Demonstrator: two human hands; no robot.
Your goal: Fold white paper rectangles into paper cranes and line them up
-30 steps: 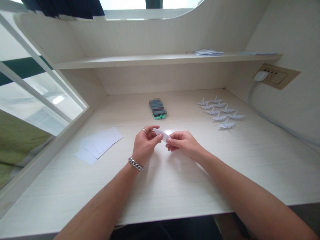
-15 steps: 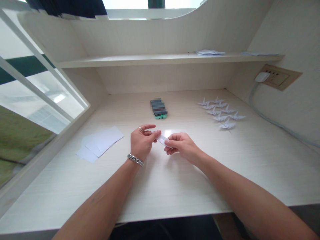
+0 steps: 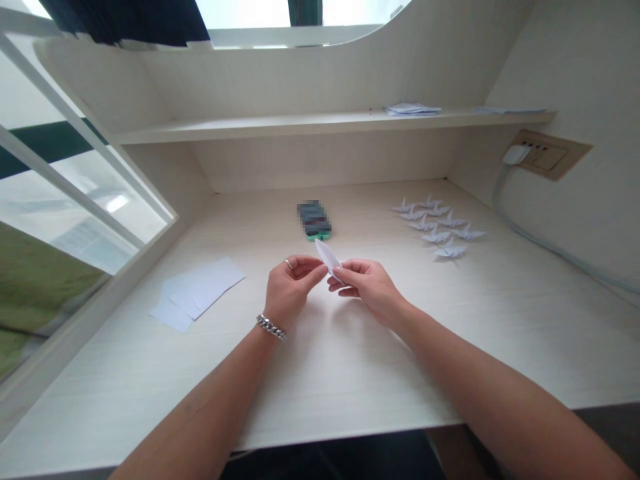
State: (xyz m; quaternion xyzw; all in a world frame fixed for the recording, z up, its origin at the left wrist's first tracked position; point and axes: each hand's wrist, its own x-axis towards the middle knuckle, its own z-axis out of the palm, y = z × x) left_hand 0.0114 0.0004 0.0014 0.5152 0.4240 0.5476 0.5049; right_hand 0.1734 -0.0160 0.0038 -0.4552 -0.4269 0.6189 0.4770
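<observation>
Between my hands is a small piece of folded white paper (image 3: pixel 327 255), narrow and pointed at its upper end. My right hand (image 3: pixel 367 280) pinches its lower part between thumb and fingers. From the other side, my left hand (image 3: pixel 295 283) has its thumb and fingertips closed at the paper's left edge. A ring and a chain bracelet are on my left hand and wrist. Just beyond the paper lies a phone (image 3: pixel 315 219) with a green edge, its screen blurred out. Several folded paper cranes (image 3: pixel 436 237) stand in a group to the right.
White paper sheets (image 3: pixel 203 290) lie overlapping at the left of the desk (image 3: pixel 320 387). A shelf (image 3: pixel 300 127) at the back carries a paper stack (image 3: pixel 411 109). On the right wall, a white plug with a cable (image 3: pixel 550 250) sits in a socket (image 3: pixel 555 157).
The folded paper has swung more upright, its pointed end now up and free above my fingers. My left hand has shifted its grip lower along the edge. The view has moved slightly.
</observation>
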